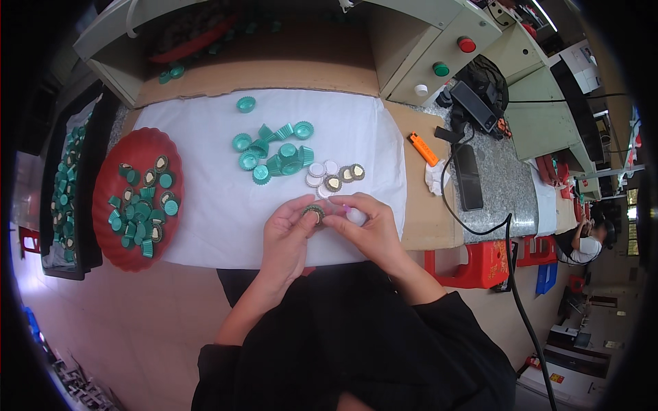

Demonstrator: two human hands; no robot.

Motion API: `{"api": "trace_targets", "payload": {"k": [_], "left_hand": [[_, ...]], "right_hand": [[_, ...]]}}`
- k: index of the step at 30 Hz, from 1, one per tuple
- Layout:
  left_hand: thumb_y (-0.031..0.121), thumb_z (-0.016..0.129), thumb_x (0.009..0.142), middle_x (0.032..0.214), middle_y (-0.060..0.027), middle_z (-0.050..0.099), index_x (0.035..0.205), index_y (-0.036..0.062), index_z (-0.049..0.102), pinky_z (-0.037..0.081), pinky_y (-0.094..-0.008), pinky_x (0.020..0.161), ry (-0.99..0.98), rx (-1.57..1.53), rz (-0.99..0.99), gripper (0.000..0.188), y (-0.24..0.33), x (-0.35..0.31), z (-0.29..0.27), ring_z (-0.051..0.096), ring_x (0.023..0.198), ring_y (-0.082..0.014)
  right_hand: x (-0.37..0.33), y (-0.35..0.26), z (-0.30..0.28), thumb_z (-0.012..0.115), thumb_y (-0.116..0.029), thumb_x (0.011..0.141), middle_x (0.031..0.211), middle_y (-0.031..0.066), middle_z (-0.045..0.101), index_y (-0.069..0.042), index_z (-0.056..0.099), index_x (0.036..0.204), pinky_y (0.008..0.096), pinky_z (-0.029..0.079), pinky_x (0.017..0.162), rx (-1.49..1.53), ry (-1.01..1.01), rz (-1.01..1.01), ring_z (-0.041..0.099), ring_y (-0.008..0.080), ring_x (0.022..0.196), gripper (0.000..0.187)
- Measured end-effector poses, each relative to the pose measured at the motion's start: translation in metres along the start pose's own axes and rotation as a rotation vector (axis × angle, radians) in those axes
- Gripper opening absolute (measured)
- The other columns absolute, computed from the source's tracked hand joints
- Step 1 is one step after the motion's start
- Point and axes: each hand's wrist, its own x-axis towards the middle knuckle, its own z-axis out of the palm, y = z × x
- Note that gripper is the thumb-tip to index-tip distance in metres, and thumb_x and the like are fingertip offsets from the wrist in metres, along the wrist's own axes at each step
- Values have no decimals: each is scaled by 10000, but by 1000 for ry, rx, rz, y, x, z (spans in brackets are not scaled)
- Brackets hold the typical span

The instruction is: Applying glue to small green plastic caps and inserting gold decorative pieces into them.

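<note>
The left hand (286, 229) is in front of the body over the near part of a white sheet (199, 178), its thumb and fingers closed around a green fluted cap (314, 213), which is held with its inner side facing up. Just beside it, the right hand (373, 229) has its thumb and fingers pinched about a small translucent bottle (356, 216) with a pink tip, the tip close to the held cap; whether the two touch cannot be told. Just beyond the fingers, several white round discs (315, 181) lie near three filled caps (333, 183) with pale centres. Farther off to the left on the sheet is a loose cluster of teal fluted caps (275, 166), some upright, some on their sides, and one lone teal cap (246, 104) sits apart beyond them. A red scalloped tray (101, 222) at the sheet's left edge holds a heap of green caps (142, 211), several showing pale centres, and left of it a black crate (85, 250) contains many more caps (66, 195). To the right, an orange utility knife (423, 149) lies on brown cardboard (426, 216) near a crumpled white tissue (435, 179), with a black smartphone (468, 177) on the speckled grey table (504, 202)
</note>
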Motion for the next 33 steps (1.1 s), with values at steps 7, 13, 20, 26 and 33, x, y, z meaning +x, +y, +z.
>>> {"api": "trace_targets", "payload": {"k": [7, 13, 20, 26, 33], "left_hand": [[78, 498, 826, 970, -109, 548, 1041, -19, 444, 416, -291, 802, -34, 135, 63, 243, 1, 5, 7, 523, 894, -156], [68, 522, 810, 916, -98, 553, 1014, -13, 456, 434, -299, 767, 55, 174, 47, 228, 0, 4, -1, 543, 831, -152], [22, 531, 793, 909, -102, 550, 987, -20, 479, 443, -296, 758, 134, 45, 32, 205, -5, 1, 1, 535, 833, -148], [12, 529, 788, 912, -113, 554, 984, -22, 483, 443, -293, 741, 183, 31, 33, 204, -5, 3, -1, 542, 816, -147], [-2, 520, 786, 874, -105, 564, 971, -21, 487, 443, -287, 735, 188, 8, 53, 189, -6, 2, 0, 544, 784, -139]], "right_hand": [[-8, 11, 16, 612, -58, 737, 757, 22, 580, -7, 607, 907, 193, 398, 616, 153, 130, 20, 486, 50, 686, 177], [-4, 3, 15, 614, -100, 738, 729, 39, 574, 18, 590, 881, 198, 424, 584, 427, 52, 264, 528, 90, 646, 186], [-7, -2, 23, 621, -147, 736, 678, 13, 555, -3, 566, 933, 172, 370, 459, 729, 72, 484, 444, 33, 505, 250], [-5, -2, 27, 622, -133, 737, 706, 25, 568, -6, 567, 928, 180, 370, 474, 779, 91, 519, 464, 50, 543, 236], [-6, -2, 27, 618, -116, 741, 759, 46, 590, 2, 567, 931, 200, 379, 493, 794, 79, 498, 517, 75, 626, 230]]}}
